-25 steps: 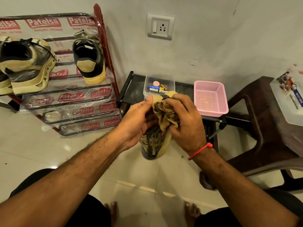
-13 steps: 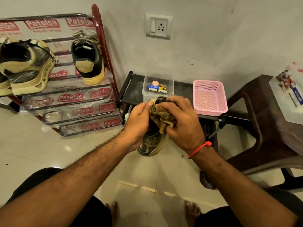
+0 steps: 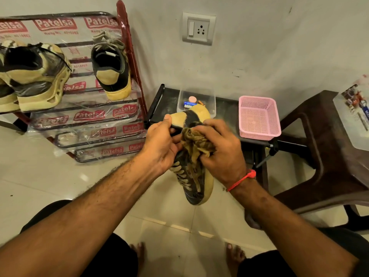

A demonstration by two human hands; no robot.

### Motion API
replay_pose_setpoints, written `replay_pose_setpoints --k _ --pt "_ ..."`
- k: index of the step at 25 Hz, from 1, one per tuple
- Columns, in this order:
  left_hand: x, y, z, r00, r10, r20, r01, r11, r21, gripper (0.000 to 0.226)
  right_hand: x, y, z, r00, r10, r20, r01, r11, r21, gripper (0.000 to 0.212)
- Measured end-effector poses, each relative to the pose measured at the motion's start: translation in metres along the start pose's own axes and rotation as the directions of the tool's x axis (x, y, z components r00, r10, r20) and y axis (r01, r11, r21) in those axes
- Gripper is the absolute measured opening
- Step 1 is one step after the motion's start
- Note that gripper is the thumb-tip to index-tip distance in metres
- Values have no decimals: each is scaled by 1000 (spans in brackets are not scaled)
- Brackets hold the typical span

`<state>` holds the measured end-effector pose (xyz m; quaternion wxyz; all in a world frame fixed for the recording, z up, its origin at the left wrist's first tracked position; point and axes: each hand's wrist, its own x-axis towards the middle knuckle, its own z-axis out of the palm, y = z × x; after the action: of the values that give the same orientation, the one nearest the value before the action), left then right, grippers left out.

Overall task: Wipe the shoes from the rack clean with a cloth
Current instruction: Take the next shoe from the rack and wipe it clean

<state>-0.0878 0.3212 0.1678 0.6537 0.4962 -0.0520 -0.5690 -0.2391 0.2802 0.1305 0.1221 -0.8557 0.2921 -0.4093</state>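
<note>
Gripping the shoe (image 3: 196, 182), left hand (image 3: 161, 145); cloth (image 3: 196, 142) bunched in right hand (image 3: 223, 154); "Patelsa" across rack (image 3: 127, 37) wrapping

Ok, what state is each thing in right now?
Shoe: held off the floor, toe toward the person.
Cloth: bunched, pressed on the shoe.
Left hand: grips the shoe's heel end.
Right hand: grips the cloth.
Rack: standing, plastic-wrapped, shoes on top.
Pink basket: upright, looks empty.
Clear tub: open, small items inside.

Bare forearms, red thread (image 3: 241, 179) on right wrist, black shorts (image 3: 111, 254)
</note>
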Motion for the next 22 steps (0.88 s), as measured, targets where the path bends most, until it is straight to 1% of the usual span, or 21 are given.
replay_pose_setpoints --k 2,3,4,6,8,9,12,14,16,18,20,22 --pt "9 8 -5 999 1 -40 -4 998 -57 40 -24 -7 12 993 -58 102 57 998 12 32" --pt "11 11 -7 999 -5 -53 1 998 -70 42 -31 -7 16 988 -79 135 79 997 6 32" --pt "12 14 -8 998 -11 -68 6 997 -71 43 -32 -5 16 987 -94 134 95 995 -1 32" --pt "11 16 -7 997 -18 -74 15 999 -48 44 -20 -2 11 995 -96 40 96 995 0 30" --pt "6 13 -4 999 -24 -40 24 1000 -6 43 -2 -1 2 996 -55 -74 56 998 15 28" --pt "4 10 -3 1000 -26 -17 26 1000 11 42 7 0 -1 994 -31 -105 33 999 18 29" --pt "5 5 -4 999 -27 -23 28 999 36 39 4 -1 2 996 6 -94 -4 1000 25 29" --pt "9 8 -9 999 -22 -48 24 999 36 41 -14 -3 10 999 -1 -46 3 999 38 27" --pt "12 11 -13 997 -10 -76 12 1000 23 41 -26 -5 15 1000 -20 5 20 999 35 32" --pt "9 9 -11 997 -8 -77 14 997 73 39 -21 -3 11 999 -33 -16 33 999 18 32" --pt "1 1 -5 999 -10 -47 17 990 141 37 -5 -1 2 997 -44 -65 42 998 -36 29" --pt "-4 -9 0 1000 -3 1 2 973 232 35 12 5 -8 996 -34 -81 26 995 -101 30"
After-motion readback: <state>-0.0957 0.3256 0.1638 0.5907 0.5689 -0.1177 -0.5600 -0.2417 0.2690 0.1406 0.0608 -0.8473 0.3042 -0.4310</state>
